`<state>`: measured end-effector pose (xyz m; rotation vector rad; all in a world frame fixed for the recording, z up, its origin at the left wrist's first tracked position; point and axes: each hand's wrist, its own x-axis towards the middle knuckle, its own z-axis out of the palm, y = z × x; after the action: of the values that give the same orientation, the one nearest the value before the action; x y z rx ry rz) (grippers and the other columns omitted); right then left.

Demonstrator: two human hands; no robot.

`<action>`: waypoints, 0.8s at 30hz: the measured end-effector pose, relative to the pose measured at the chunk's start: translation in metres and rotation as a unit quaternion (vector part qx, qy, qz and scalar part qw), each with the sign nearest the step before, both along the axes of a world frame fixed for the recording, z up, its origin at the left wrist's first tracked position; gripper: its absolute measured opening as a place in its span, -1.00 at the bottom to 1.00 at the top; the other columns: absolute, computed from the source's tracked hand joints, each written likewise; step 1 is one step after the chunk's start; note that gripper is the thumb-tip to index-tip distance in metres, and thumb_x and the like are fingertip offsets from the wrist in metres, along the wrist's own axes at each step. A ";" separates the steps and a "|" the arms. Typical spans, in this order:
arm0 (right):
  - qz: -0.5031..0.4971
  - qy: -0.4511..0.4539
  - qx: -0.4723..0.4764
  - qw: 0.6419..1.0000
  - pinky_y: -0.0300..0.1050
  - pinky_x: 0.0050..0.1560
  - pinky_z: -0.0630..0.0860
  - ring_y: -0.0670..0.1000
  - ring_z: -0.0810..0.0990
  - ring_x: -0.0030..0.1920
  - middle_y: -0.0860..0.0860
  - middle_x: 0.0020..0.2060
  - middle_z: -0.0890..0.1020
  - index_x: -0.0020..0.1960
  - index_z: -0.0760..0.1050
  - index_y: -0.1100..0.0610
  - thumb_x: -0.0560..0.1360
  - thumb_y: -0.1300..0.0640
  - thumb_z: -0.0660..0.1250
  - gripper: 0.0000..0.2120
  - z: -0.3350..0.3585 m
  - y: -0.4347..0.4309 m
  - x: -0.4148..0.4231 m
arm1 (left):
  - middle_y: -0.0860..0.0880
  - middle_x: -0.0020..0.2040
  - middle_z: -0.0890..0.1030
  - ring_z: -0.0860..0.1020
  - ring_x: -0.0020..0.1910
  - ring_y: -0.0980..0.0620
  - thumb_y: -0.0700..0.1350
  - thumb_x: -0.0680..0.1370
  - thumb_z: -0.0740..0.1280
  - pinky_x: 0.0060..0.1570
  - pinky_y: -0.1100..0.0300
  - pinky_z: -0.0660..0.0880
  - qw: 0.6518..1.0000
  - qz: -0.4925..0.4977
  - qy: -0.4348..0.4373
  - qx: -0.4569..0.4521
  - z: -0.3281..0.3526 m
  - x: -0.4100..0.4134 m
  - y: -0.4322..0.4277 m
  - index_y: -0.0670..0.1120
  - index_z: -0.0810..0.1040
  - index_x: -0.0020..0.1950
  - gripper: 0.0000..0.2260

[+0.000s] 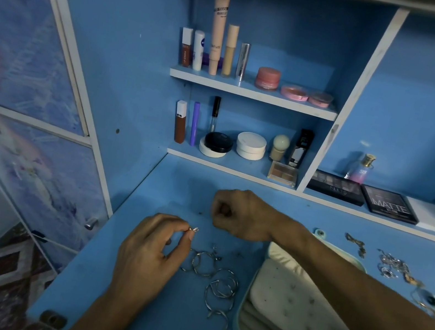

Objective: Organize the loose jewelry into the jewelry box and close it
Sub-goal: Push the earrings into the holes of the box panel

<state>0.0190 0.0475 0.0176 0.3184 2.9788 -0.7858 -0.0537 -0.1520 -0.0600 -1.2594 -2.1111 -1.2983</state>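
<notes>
Pinches a small silver piece (194,229) between thumb and forefinger tip of the left hand (154,252), just above the worktop (177,187). Shows the right hand (242,215) curled into a fist farther back, forearm crossing over the open jewelry box (287,308); cannot tell whether anything sits inside that curl. Places the box to the right of the left hand, with silver hoops (221,284) lying on the worktop between. Probably calls for carrying the pinched piece rightward and a little toward the body, over the hoops, to reach the padded trays. Favours the left hand for that, being nearer the box's open side and already gripping. Leaves a tangle of loose jewelry (393,265) on the worktop beyond the box, well apart from both hands.
</notes>
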 end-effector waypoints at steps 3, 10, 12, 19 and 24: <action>-0.046 0.052 -0.163 0.984 -0.16 -0.18 0.52 -0.02 0.59 -0.23 -0.01 -0.21 0.66 -0.05 0.58 0.11 0.50 0.25 0.39 -0.93 0.012 0.009 0.022 | 0.16 -0.06 0.61 0.52 -0.21 0.13 0.03 0.56 0.36 -0.24 0.18 0.50 1.000 -0.010 0.010 0.011 0.000 0.001 0.000 -0.02 0.65 -0.04 -0.85; -0.075 0.111 -0.302 0.944 -0.19 -0.05 0.56 -0.02 0.64 -0.15 0.08 -0.17 0.73 0.03 0.65 0.26 0.54 0.29 0.41 -0.91 0.026 0.031 0.083 | 0.15 -0.02 0.62 0.57 -0.13 0.20 -0.05 0.54 0.43 -0.13 0.29 0.52 0.992 -0.122 0.013 0.018 0.026 0.023 0.009 -0.07 0.67 -0.03 -0.90; -0.084 0.120 -0.291 0.945 -0.28 -0.05 0.52 -0.11 0.63 -0.14 -0.01 -0.18 0.71 0.03 0.65 0.23 0.55 0.29 0.40 -0.91 0.026 0.033 0.105 | 0.12 -0.02 0.62 0.56 -0.14 0.22 -0.05 0.57 0.41 -0.13 0.29 0.51 0.986 -0.164 0.026 0.007 0.038 0.039 0.012 -0.08 0.68 -0.03 -0.88; -0.141 0.146 -0.268 0.942 -0.26 0.00 0.52 -0.15 0.62 -0.11 -0.08 -0.15 0.70 0.03 0.65 0.17 0.57 0.27 0.38 -0.91 0.016 0.035 0.170 | 0.13 -0.14 0.63 0.56 -0.25 0.20 -0.06 0.57 0.42 -0.25 0.30 0.54 0.952 -0.274 0.131 -0.025 0.046 0.088 0.009 -0.05 0.65 -0.07 -0.92; -0.168 0.171 -0.256 0.937 0.09 0.06 0.57 0.03 0.60 -0.09 0.14 -0.10 0.68 0.05 0.62 0.20 0.59 0.29 0.35 -0.91 0.012 0.031 0.196 | 0.12 -0.20 0.66 0.62 -0.29 0.18 -0.04 0.59 0.38 -0.37 0.20 0.57 0.948 -0.284 0.139 -0.037 0.032 0.096 0.006 0.04 0.52 0.05 -0.91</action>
<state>0.2150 0.0785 0.0295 0.7317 2.8855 -1.7710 0.0421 -0.1459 -0.0276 -2.0506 -1.6694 -1.1558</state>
